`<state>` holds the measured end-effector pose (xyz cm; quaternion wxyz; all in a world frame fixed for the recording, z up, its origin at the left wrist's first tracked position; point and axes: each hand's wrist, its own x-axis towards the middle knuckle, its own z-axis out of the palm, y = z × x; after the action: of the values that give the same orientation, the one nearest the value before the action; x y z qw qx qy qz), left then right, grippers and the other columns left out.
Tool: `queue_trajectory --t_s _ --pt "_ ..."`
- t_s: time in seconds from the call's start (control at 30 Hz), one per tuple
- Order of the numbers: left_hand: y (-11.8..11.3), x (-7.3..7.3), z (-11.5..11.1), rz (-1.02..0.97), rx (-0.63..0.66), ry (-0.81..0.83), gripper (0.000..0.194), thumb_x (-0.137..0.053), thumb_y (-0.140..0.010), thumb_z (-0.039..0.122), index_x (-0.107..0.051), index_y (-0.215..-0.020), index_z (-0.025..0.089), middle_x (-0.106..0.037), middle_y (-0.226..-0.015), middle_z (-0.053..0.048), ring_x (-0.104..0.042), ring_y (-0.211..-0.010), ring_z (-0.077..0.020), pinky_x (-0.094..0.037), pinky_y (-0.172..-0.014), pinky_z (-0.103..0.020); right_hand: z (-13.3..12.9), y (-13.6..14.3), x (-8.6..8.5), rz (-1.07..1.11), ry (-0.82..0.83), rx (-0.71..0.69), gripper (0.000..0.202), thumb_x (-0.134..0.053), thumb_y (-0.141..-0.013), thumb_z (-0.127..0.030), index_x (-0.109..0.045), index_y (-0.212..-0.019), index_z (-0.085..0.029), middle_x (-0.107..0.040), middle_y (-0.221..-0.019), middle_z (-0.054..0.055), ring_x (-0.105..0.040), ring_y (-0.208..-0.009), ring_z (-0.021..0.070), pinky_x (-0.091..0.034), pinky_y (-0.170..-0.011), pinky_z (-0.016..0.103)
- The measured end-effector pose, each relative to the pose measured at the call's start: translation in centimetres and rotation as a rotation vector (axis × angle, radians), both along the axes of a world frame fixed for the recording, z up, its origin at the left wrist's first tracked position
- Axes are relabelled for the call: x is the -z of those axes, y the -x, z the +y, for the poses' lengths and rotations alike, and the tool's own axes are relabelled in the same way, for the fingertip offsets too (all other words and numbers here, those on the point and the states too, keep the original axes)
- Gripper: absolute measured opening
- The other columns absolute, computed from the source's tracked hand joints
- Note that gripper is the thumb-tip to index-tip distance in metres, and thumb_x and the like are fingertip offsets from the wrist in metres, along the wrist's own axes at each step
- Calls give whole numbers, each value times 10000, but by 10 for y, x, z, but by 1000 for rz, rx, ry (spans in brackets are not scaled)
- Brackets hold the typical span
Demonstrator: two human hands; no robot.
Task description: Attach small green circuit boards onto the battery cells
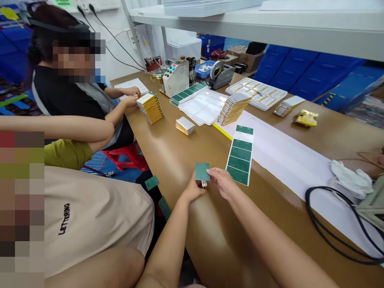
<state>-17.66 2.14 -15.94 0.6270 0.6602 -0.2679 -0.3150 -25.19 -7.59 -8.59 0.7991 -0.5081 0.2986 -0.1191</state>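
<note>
A small green square sticker (202, 172) lies over a small pack (204, 184), whose pale layered edge shows just below it. My left hand (192, 190) is closed round the pack from the left and below, hiding most of it. With thumb and fingers, my right hand (221, 181) pinches the sticker at its right edge. Just beyond that hand, a white backing sheet with green stickers (240, 158) lies on the table; one row near its far end is bare white.
Stacks of silver, yellow-edged packs (150, 108) (232, 109) and a smaller stack (185, 125) stand on the brown table (177, 156). White trays (256, 93) lie farther back. A black cable (309, 208) loops at right. Co-workers sit at left, one with hands (130, 98) at a stack.
</note>
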Motion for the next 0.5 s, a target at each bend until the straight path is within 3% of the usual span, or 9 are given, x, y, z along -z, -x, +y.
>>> queue_trajectory --t_s 0.37,0.5 --pt "4 4 0 -32 8 20 642 -478 -442 -7 -384 -1048 184 -488 -769 23 -447 -623 -87 -349 -529 -191 -1 4 15 58 -49 42 261 -676 -474 -347 -496 -554 -175 -543 -553 -29 -486 -564 107 -370 -554 241" --pt "4 1 0 -64 -5 9 597 -489 -434 -9 -417 -994 188 -488 -777 22 -438 -635 -86 -343 -524 -181 0 9 24 -14 -17 11 292 -684 -485 -361 -472 -525 -165 -523 -565 -36 -466 -557 94 -373 -554 237"
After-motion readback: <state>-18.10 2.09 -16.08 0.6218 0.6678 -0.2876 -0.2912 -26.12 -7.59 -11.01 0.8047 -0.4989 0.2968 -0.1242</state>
